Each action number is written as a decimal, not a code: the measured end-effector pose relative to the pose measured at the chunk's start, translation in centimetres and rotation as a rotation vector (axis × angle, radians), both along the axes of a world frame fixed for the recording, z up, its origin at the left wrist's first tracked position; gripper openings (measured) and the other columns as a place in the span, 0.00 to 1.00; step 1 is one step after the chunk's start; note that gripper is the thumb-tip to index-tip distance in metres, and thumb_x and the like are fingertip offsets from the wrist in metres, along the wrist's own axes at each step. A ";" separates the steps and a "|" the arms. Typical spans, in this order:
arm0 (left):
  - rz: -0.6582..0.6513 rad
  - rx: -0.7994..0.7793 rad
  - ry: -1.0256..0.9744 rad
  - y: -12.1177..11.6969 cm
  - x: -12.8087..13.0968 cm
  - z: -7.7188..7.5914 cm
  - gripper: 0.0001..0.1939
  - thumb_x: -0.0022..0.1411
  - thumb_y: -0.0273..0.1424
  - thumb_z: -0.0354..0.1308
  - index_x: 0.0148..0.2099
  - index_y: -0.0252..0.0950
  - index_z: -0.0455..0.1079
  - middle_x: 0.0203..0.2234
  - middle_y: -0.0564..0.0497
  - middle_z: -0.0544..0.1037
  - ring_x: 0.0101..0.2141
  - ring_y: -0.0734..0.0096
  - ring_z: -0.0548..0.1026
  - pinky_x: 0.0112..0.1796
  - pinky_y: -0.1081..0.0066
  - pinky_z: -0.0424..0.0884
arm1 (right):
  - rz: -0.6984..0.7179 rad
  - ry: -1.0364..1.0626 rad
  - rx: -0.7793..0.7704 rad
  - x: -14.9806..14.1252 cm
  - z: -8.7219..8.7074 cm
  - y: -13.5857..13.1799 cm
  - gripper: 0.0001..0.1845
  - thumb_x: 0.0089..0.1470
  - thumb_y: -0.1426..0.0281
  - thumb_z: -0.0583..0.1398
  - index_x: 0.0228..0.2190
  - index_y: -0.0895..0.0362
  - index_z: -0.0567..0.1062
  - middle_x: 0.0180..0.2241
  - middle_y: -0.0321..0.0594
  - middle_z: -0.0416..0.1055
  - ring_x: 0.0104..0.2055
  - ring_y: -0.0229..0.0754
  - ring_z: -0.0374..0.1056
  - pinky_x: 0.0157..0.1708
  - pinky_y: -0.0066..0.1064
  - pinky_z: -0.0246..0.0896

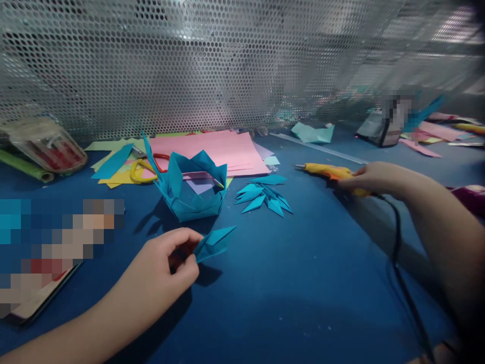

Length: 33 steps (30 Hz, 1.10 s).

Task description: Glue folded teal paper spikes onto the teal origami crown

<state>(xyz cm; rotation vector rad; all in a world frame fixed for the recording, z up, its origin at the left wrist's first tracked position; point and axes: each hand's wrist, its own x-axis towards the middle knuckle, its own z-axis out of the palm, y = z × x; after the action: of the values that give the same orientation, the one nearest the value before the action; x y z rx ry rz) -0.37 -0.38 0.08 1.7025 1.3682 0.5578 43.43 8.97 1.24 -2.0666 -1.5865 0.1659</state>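
My left hand (170, 265) pinches a folded blue paper piece (215, 243) between thumb and fingers, just above the table. Behind it stands a blue folded-paper bowl (191, 202) with pointed tips round its rim; one taller tip rises at its left. To the right of the bowl lies a small pile of folded blue paper pieces (265, 194). Farther right, my right hand (373, 178) is closed round a yellow glue gun (328, 171). The gun's metal nozzle points left, and a black cord (397, 253) runs from its back toward the lower right.
Pink paper sheets (231, 149) and scissors (142, 172) with red and yellow handles lie behind the bowl. A clear container (47, 144) and a green roll (26, 166) are at left. A blurred-out flat device (56, 273) lies front left. Perforated metal (212, 60) walls the back.
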 end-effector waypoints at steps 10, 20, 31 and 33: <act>0.060 -0.116 -0.125 0.4 -0.1 -0.5 0.08 0.57 0.36 0.61 0.37 0.41 0.79 0.23 0.54 0.82 0.25 0.66 0.80 0.28 0.72 0.74 | 0.120 0.527 0.056 -5.0 1.0 -0.7 0.09 0.45 0.71 0.63 0.30 0.54 0.67 0.24 0.39 0.69 0.25 0.37 0.65 0.31 0.35 0.61; 0.075 -0.297 -0.279 1.0 0.1 -0.5 0.18 0.51 0.32 0.64 0.47 0.37 0.76 0.24 0.56 0.81 0.26 0.68 0.81 0.32 0.70 0.77 | 0.404 0.325 0.253 -13.6 0.3 -5.3 0.18 0.39 0.59 0.69 0.22 0.52 0.66 0.15 0.32 0.63 0.17 0.36 0.57 0.17 0.30 0.53; 0.118 -0.410 -0.406 1.0 0.2 -0.7 0.19 0.51 0.28 0.67 0.48 0.37 0.73 0.22 0.58 0.83 0.26 0.72 0.82 0.32 0.77 0.76 | 0.715 -0.213 0.451 -16.7 -2.5 -6.7 0.03 0.46 0.72 0.55 0.26 0.54 0.70 0.17 0.32 0.71 0.17 0.35 0.67 0.19 0.24 0.57; 0.126 -0.408 -0.409 1.0 0.3 -0.7 0.20 0.51 0.27 0.66 0.48 0.37 0.73 0.21 0.59 0.83 0.25 0.73 0.82 0.31 0.78 0.76 | 0.740 -0.255 0.433 -16.6 -2.6 -6.8 0.03 0.47 0.71 0.56 0.25 0.54 0.70 0.18 0.34 0.72 0.18 0.37 0.69 0.20 0.25 0.58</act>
<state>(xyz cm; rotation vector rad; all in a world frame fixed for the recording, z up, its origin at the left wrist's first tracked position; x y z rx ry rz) -0.12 0.60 -0.59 1.1090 1.1960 0.6093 26.80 2.17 -1.40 -1.1446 -2.2459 -0.1798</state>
